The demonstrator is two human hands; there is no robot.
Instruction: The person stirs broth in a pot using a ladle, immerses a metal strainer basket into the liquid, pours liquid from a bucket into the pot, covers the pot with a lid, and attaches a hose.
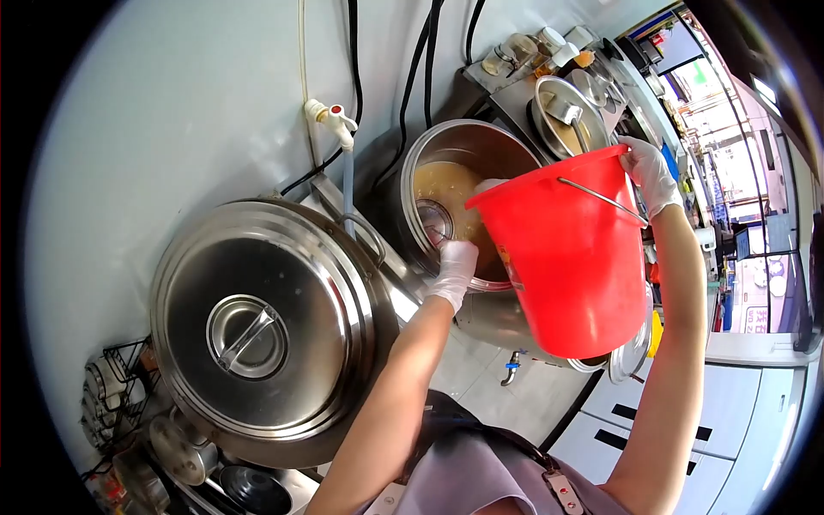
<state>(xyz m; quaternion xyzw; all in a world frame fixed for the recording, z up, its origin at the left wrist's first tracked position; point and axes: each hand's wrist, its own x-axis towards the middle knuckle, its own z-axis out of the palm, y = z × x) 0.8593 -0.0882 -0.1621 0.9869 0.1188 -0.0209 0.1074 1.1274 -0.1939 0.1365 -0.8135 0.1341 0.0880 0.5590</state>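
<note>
A red plastic bucket [566,249] with a wire handle is tilted, its mouth turned toward a deep steel pot [506,142]. My right hand [654,176], in a clear glove, is closed on the bucket's upper rim. Cloudy tan liquid [446,180] lies in the pot. My left hand [457,264], also gloved, is closed at the pot's near rim. Just beyond its fingers, a round shiny metal utensil [435,221] sits in the liquid; its exact kind is unclear. The bucket's inside is hidden.
A large lidded steel pot [266,318] stands at left. Above it, a wall tap [335,120] has a hose. A steel bowl with a ladle [562,112] and several jars [519,51] are on the back counter. A small blue-handled spigot [511,367] juts out below.
</note>
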